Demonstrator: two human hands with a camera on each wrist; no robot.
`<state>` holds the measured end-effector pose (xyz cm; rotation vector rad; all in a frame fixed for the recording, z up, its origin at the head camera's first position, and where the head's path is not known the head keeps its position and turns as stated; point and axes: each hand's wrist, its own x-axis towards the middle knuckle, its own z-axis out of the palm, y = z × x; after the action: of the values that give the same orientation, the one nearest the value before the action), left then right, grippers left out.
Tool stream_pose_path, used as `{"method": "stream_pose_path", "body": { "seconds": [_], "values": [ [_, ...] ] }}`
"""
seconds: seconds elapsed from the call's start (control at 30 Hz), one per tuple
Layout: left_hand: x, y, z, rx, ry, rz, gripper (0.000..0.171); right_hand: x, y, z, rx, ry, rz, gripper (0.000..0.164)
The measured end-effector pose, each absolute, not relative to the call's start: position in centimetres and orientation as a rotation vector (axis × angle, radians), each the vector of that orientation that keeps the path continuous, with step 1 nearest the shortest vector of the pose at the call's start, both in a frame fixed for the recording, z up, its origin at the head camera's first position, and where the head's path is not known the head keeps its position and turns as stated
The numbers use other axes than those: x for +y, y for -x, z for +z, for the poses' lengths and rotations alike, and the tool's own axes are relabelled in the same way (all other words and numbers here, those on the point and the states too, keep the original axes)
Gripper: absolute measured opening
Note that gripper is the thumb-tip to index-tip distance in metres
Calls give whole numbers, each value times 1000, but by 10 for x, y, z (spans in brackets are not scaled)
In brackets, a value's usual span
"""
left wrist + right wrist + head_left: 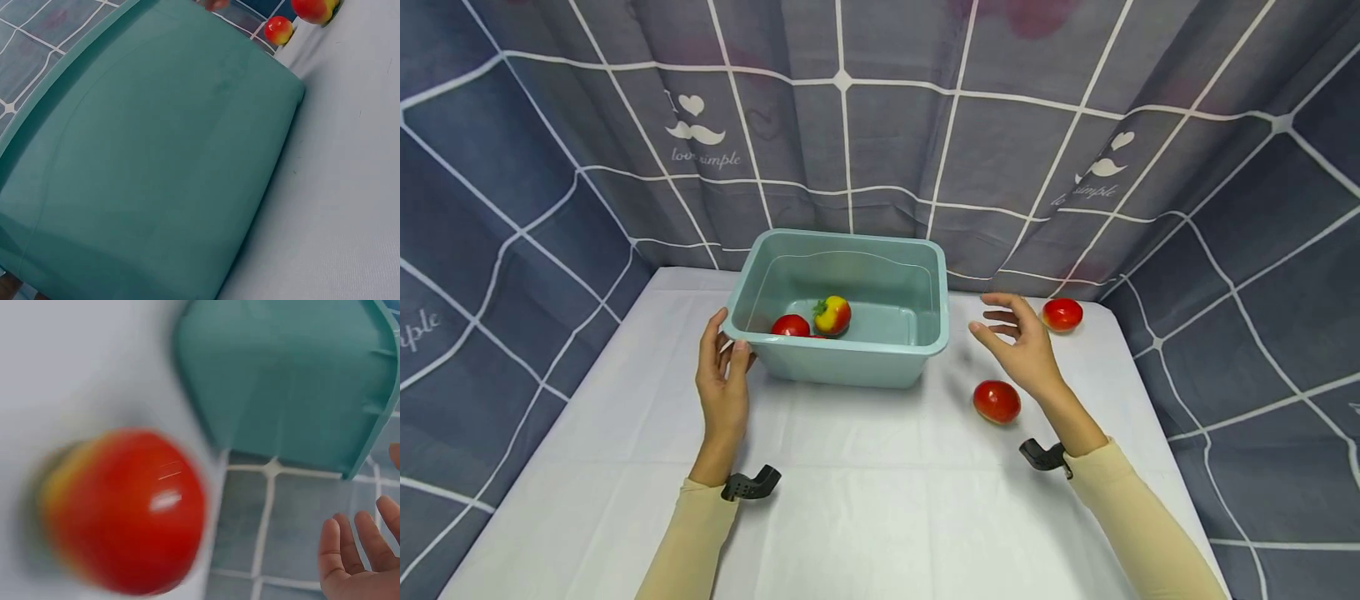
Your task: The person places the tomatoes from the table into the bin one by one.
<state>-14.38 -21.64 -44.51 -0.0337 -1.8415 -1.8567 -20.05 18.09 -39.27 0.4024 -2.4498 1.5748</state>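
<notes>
1. The nearer red-and-yellow fruit [997, 402] lies on the table [865, 508], right of the teal bin [842, 367], near the empty, loosely spread right hand [1021, 348].
2. Its glossy sides are best cupped gently.
3. The bin's near-left corner is grasped by the left hand [722, 385]; steadiness there is advised.

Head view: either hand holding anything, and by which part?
The left hand holds the teal bin at its near-left corner, by the rim; the right hand holds nothing.

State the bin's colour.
Pale blue-green bin; shows best in the head view.
</notes>
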Motion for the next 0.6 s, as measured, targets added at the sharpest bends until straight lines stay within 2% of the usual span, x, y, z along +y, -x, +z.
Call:
{"method": "stream_pose_path", "body": {
  "seconds": [0.3, 0.47, 0.6],
  "values": [
    [-220, 150, -459, -1825, 27, -1895, 53, 233, 174, -453, -2668, -301, 1511, 47],
    [-222, 156, -469, -1816, 24, -1885, 52, 252, 164, -487, -2760, -305, 1522, 53],
    [-219, 150, -458, -1835, 13, -1874, 53, 254, 156, -501, -2829, -283, 1524, 61]
  ]
}}
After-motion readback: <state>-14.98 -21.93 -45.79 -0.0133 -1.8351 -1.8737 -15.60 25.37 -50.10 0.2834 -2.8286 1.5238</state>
